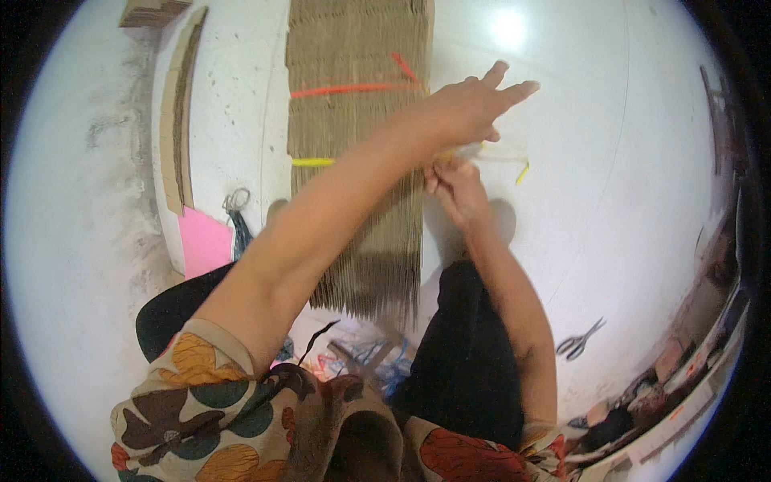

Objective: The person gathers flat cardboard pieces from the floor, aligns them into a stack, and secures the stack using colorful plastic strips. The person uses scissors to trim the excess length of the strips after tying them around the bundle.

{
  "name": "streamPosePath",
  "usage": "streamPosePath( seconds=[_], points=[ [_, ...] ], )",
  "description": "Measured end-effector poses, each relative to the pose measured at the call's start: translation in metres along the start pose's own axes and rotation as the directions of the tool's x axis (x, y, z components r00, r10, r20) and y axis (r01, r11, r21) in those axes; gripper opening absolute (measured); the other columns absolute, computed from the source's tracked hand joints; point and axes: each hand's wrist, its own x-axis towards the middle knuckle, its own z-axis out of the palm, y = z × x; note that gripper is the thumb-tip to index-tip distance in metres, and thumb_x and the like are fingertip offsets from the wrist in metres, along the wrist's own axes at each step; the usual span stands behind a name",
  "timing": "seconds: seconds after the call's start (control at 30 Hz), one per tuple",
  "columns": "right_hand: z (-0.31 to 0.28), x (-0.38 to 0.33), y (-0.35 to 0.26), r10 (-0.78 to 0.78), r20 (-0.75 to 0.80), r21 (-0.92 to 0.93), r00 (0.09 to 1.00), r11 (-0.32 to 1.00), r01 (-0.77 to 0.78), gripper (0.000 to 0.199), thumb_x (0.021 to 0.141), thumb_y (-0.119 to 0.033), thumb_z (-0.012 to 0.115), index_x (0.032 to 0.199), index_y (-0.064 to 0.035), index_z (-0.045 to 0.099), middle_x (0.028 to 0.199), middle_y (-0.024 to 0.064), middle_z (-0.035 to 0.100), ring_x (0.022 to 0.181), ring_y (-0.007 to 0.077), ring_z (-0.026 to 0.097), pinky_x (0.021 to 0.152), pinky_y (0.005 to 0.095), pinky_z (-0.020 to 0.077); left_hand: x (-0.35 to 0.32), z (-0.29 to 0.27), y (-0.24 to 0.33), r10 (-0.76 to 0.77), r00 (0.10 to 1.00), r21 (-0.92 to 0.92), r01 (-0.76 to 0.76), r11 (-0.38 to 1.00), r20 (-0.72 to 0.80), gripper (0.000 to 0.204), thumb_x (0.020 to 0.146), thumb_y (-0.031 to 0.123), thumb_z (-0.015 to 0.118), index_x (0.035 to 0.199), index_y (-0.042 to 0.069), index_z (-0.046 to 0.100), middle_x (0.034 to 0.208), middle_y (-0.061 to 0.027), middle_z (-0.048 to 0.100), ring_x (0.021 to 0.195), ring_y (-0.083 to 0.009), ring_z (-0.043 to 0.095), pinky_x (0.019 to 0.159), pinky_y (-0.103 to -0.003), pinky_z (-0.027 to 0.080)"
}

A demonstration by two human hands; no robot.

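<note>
A long row of tightly packed brown cardboard sheets (361, 48) lies between my legs, edges upward. A red strap (353, 88) crosses it farther off, one short end sticking up. Nearer, a yellow strap (313, 162) goes across and is partly hidden under my left forearm. My left hand (474, 104) reaches over the row to its right side, fingers spread and holding nothing. Just below it, my right hand (456, 181) is closed in a pinch on the yellow strap at the row's right edge. The strap's loose end (523, 172) sticks out to the right.
Scissors (580, 339) lie on the pale floor at the right. To the left are a curved cardboard strip (178, 112) and a pink sheet (207, 241). Tangled coloured straps (373, 357) lie close to my body. Assorted clutter (634, 402) lines the right side.
</note>
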Motion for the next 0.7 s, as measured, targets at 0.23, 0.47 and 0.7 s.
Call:
streamPosePath(
  seconds=[0.23, 0.47, 0.7],
  points=[
    [-0.026, -0.007, 0.011, -0.323, 0.286, -0.587, 0.902, 0.685, 0.432, 0.007, 0.081, -0.003, 0.054, 0.082, 0.0021, 0.058, 0.079, 0.0084, 0.060, 0.071, 0.0162, 0.056, 0.064, 0.0279, 0.0451, -0.101, 0.002, -0.010, -0.178, 0.898, -0.537, 0.388, 0.749, 0.402, 0.036, 0.090, 0.032, 0.039, 0.093, 0.005, 0.062, 0.082, -0.0124, 0.063, 0.075, -0.0280, 0.057, 0.072, -0.038, 0.044],
    [-0.010, -0.005, 0.017, -0.027, 0.006, 0.173, 1.000, 0.985, 0.025, 0.011, 0.082, -0.002, 0.059, 0.091, 0.0031, 0.059, 0.083, 0.0102, 0.060, 0.075, 0.0190, 0.057, 0.065, 0.0286, 0.0450, -0.136, 0.049, -0.024, -0.003, 0.963, -0.197, -0.052, 0.979, -0.269, 0.011, 0.075, 0.014, 0.053, 0.077, 0.004, 0.058, 0.074, -0.0137, 0.059, 0.071, -0.0309, 0.057, 0.064, -0.038, 0.044],
    [-0.011, -0.004, 0.013, -0.043, 0.107, 0.267, 0.993, 0.964, 0.013, 0.015, 0.083, -0.005, 0.059, 0.097, -0.0001, 0.059, 0.079, 0.0060, 0.059, 0.067, 0.0122, 0.053, 0.060, 0.0223, 0.0422, -0.129, 0.044, -0.006, -0.538, 0.828, -0.591, 0.357, 0.723, -0.159, 0.019, 0.072, 0.020, 0.060, 0.069, 0.002, 0.063, 0.067, -0.0150, 0.062, 0.062, -0.0270, 0.061, 0.060, -0.037, 0.046]
  ],
)
